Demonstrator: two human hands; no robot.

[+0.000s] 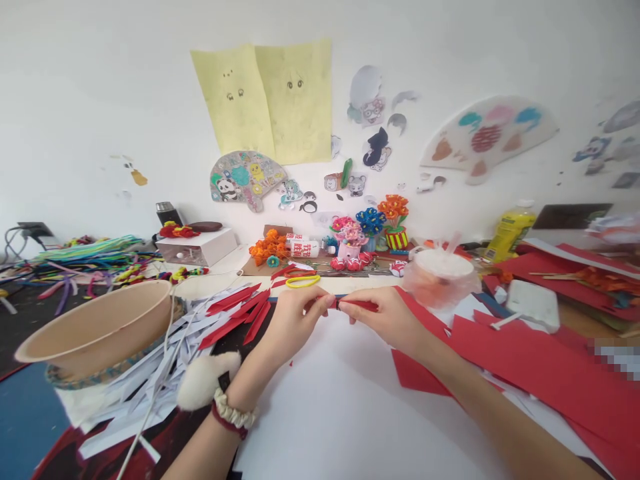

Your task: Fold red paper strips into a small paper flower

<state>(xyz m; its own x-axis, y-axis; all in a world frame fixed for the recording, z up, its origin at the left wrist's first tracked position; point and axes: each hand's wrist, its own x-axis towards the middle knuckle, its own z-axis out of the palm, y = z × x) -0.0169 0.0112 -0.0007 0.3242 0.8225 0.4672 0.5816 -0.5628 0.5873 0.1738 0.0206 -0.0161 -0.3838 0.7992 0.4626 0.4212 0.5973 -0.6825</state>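
My left hand (296, 320) and my right hand (387, 313) meet above a large white sheet of paper (345, 393). Between their pinched fingertips is a narrow folded strip of red paper (369, 305), mostly covered by the fingers. A small dark spot shows where the fingertips come together. Just behind the left hand lies a yellow loop handle (303, 281), which looks like part of a pair of scissors. Folded red paper strips (257, 313) lie to the left of the left hand. A red paper piece (417, 373) rests under the right forearm.
A beige bowl (95, 327) stands left beside a heap of white folded paper strips (165, 373), crossed by a white cable. Large red sheets (545, 373) cover the right side. A lidded plastic cup (443, 273), yellow bottle (511, 230) and pipe-cleaner flower pots (350, 243) stand behind.
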